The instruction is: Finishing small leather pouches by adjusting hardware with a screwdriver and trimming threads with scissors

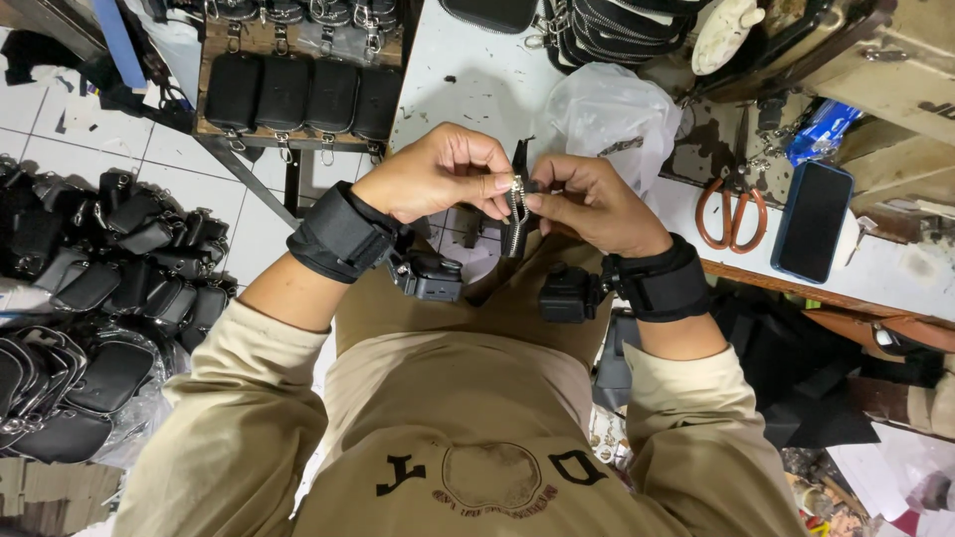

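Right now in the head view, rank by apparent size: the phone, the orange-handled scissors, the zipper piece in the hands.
1. phone
2. orange-handled scissors, somewhat smaller
3. zipper piece, smallest, partly hidden by the left hand and right hand

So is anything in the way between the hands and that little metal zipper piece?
Nothing visible. The left hand and the right hand both already pinch the metal zipper piece between their fingers, held up in front of the white table. The clear plastic bag lies behind it, apart.
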